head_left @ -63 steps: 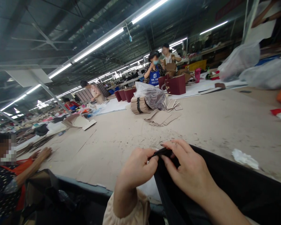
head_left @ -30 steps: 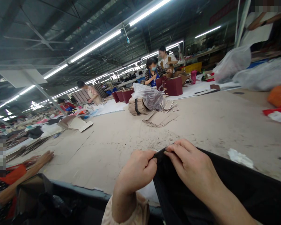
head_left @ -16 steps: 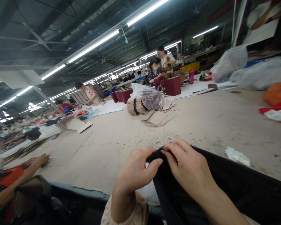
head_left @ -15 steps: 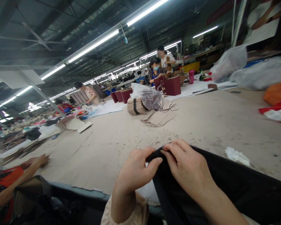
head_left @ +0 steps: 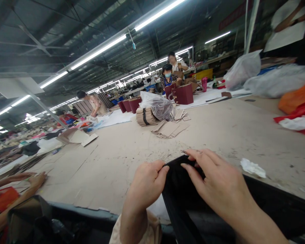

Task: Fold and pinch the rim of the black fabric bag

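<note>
My left hand (head_left: 146,184) pinches the top edge of a black fabric piece (head_left: 176,193) between thumb and bent fingers. A short way to the right along that same edge, my right hand (head_left: 220,179) has its thumb on the near side and its fingers over the far side. The black fabric looks like a bag lining, but its full shape is hidden behind my right hand and forearm. It hangs over the table's near edge and stretches off to the right.
Crumpled white paper (head_left: 252,167) lies on the worktable (head_left: 112,169). Farther back are loose beige boards (head_left: 170,128), a strapped stack (head_left: 144,117), a clear plastic bag (head_left: 157,103) and maroon bags (head_left: 183,94). At left, a co-worker's hands (head_left: 37,181) rest on the table.
My right hand has slid right along the black fabric's edge, widening the gap between my hands. My left hand stays pinched on the edge. The view has shifted slightly.
</note>
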The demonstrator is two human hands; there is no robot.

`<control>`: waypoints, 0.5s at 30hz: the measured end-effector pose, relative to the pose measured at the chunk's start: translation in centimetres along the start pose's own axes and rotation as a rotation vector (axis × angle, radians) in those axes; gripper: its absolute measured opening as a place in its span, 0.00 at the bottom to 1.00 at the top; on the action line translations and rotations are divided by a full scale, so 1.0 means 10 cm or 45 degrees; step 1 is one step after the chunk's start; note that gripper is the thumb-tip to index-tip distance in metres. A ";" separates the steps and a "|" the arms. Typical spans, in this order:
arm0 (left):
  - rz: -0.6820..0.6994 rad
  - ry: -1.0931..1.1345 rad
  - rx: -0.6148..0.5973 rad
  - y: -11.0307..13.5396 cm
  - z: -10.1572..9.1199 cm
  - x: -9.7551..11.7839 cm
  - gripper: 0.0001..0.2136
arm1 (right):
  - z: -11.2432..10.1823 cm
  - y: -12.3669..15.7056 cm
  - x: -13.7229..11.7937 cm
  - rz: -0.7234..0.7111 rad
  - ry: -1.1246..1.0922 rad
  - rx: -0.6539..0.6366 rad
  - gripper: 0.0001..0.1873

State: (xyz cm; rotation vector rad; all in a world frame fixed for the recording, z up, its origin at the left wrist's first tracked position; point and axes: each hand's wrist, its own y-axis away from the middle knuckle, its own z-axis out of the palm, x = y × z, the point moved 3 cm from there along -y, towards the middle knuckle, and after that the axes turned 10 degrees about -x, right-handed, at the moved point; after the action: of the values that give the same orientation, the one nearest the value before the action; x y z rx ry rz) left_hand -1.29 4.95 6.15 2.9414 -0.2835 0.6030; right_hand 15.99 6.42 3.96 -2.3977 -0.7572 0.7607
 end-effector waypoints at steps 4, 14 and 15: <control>0.008 -0.006 -0.023 0.01 -0.01 0.00 0.15 | -0.07 -0.02 0.05 -0.023 0.180 -0.002 0.19; 0.027 -0.051 -0.092 0.03 -0.04 0.03 0.14 | 0.01 -0.06 0.03 -0.002 0.225 -0.151 0.11; 0.046 -0.035 -0.108 0.03 -0.05 0.04 0.13 | 0.01 -0.07 0.03 -0.001 0.223 -0.154 0.10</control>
State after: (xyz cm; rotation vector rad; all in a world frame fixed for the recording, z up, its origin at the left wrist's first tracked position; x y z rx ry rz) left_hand -1.17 4.69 6.79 2.8706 -0.3573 0.5412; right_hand 15.86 7.15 4.25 -2.5316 -0.7515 0.5089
